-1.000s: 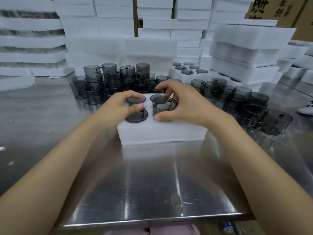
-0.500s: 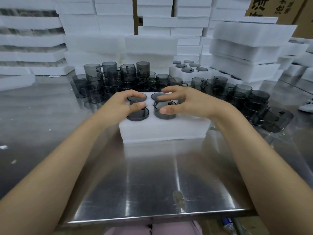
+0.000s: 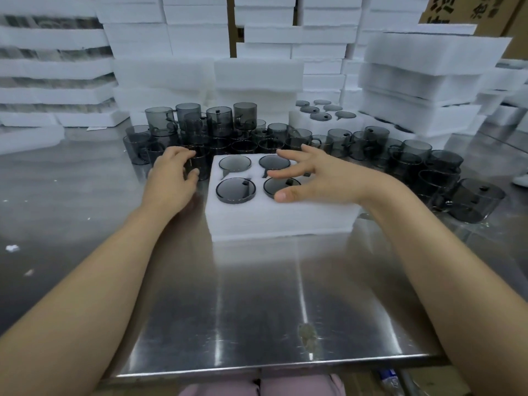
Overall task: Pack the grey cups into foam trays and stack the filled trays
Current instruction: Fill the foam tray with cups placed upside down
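Steel counter (image 3: 257,295) lies bare from its near edge up to the foam tray (image 3: 280,221), which sits mid-counter. White foam stacks (image 3: 160,78) wall off the far side. A cardboard box (image 3: 457,12) at top right bears dark printed characters, cut off and unreadable. Loose grey cups (image 3: 371,138) crowd the strip between the stacks and the tray. The tray holds four cups (image 3: 235,190), one in each round pocket. The right hand (image 3: 323,178) hovers over the tray's right pockets, its fingers (image 3: 291,155) spread and holding nothing. The left hand (image 3: 171,175), just left of the tray, curls its fingers round a loose cup (image 3: 200,167).
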